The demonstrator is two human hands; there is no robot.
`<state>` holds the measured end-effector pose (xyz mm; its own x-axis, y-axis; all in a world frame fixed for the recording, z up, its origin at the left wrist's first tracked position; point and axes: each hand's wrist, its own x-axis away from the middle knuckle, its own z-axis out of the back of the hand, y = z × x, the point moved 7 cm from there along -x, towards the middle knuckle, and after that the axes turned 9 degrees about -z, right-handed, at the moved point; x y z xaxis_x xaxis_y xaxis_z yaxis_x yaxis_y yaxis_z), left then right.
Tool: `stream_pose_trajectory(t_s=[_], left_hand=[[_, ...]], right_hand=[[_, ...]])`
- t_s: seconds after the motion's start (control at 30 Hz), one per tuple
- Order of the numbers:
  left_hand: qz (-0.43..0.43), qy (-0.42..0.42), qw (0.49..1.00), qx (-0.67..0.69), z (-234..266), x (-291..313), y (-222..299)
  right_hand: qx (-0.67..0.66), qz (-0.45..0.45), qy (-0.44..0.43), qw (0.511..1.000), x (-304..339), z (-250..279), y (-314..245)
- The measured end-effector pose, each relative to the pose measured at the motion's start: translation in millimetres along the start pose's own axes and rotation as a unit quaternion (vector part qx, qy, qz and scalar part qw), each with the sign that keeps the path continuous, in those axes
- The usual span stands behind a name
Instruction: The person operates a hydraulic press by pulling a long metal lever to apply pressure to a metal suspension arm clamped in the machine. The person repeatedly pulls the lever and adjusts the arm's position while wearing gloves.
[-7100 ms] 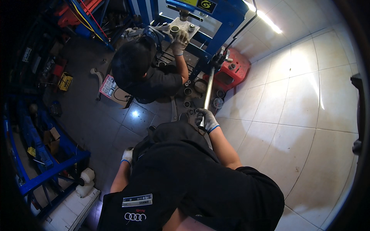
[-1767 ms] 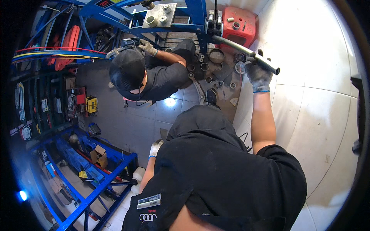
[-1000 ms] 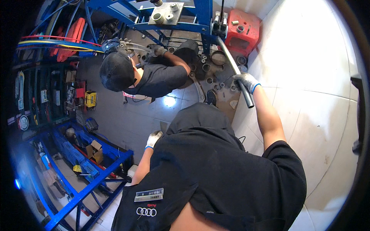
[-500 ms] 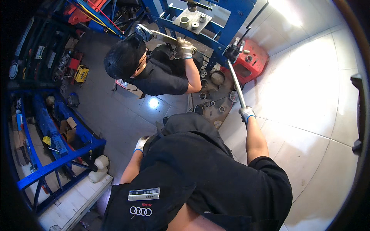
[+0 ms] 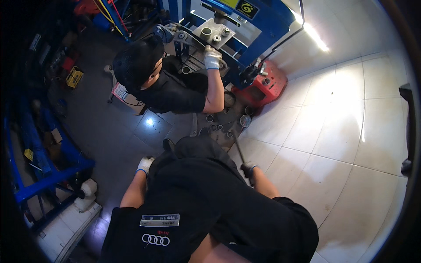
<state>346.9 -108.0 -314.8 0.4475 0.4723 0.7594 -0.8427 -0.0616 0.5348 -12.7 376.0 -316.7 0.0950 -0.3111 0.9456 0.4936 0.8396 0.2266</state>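
My right hand (image 5: 249, 171), in a glove, is closed around a long metal lever bar (image 5: 238, 148) low beside my right leg. The bar's far end fades among parts on the floor, and I cannot tell whether it joins anything. My left hand (image 5: 145, 164), in a white glove with a blue cuff, rests against my dark trousers with no object visible in it; its fingers partly show. Ahead, a co-worker's gloved hand (image 5: 212, 58) grips a metal suspension arm (image 5: 189, 39) at the blue press (image 5: 263, 26). A steel plate (image 5: 227, 36) there bears several metal sleeves.
A red housing (image 5: 263, 85) stands by the press's right leg. Metal rings (image 5: 210, 118) litter the floor before me. The co-worker (image 5: 175, 94) crouches ahead left, near a cardboard box (image 5: 130, 100). A blue rack (image 5: 57, 175) stands at left; a tiled wall (image 5: 324, 131) rises at right.
My right hand has drawn down and left toward my leg, bringing the bar with it. The whole view has shifted and darkened a little. The co-worker's hand stays on the suspension arm.
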Motion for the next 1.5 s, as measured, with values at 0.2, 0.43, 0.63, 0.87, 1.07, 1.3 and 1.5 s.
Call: stream_pose_trajectory(t_s=[0.2,0.43,0.63,0.87,1.07,1.3,1.5], left_hand=[[-0.032,0.041,0.998,-0.040,16,-17,-2],[-0.020,0.027,0.999,-0.003,38,-33,-33],[-0.141,-0.125,0.945,-0.266,52,-53,-17],[0.040,-0.019,0.992,0.117,81,-81,-4],[-0.038,0.006,0.999,-0.002,63,-83,12],[-0.304,-0.122,0.812,-0.484,-5,-141,-103],[-0.294,-0.100,0.807,-0.503,12,-122,-152]], right_hand=[[-0.006,0.023,-0.130,0.991,17,-87,32],[-0.064,0.033,-0.132,0.989,-9,-89,53],[-0.170,0.073,-0.066,0.980,48,22,17],[-0.525,0.478,0.140,0.691,261,149,-18],[-0.500,0.548,0.297,0.601,283,131,-76],[-0.366,0.675,0.470,0.436,320,146,-109],[-0.427,0.578,0.364,0.592,303,165,-140]])
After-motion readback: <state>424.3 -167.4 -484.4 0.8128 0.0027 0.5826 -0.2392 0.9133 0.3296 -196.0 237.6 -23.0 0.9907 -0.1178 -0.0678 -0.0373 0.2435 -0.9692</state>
